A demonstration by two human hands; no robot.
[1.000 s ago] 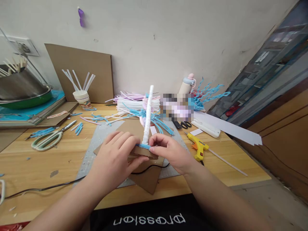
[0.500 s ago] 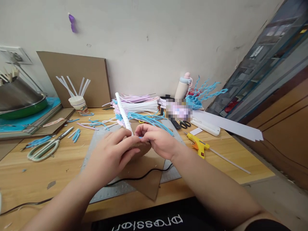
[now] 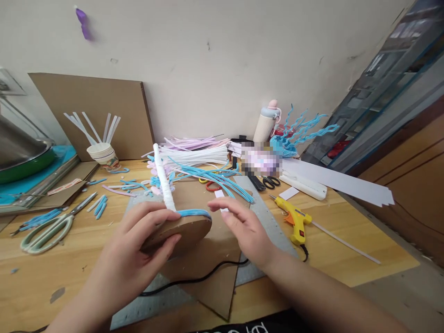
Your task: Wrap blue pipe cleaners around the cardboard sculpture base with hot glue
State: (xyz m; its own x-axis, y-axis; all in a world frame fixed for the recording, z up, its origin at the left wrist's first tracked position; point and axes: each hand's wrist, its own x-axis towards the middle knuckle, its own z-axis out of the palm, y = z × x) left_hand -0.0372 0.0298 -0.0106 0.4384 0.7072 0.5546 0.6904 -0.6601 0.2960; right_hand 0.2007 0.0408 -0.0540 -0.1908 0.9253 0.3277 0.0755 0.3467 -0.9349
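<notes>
My left hand [image 3: 138,249] grips a round cardboard disc [image 3: 183,229] by its near edge and tilts it toward me. A blue pipe cleaner [image 3: 193,213] runs along the disc's rim. A white wrapped stick [image 3: 162,180] rises from the disc and leans left. My right hand [image 3: 243,226] hovers just right of the disc with its fingers spread and nothing in them. Under both hands lie a brown cardboard sheet [image 3: 211,282] and a grey cutting mat [image 3: 267,217].
A yellow glue gun [image 3: 296,219] lies right of my hand, its black cord [image 3: 194,280] crossing the mat. Green scissors [image 3: 48,229] lie left. White, pink and blue pipe cleaners [image 3: 197,157] pile up behind. A paper cup [image 3: 102,155], a bottle [image 3: 265,122] and cardboard [image 3: 90,111] stand by the wall.
My right hand has let go of the disc's blue rim and drawn away to the right, fingers spread. My left hand has tilted the disc, and the white stick leans further left.
</notes>
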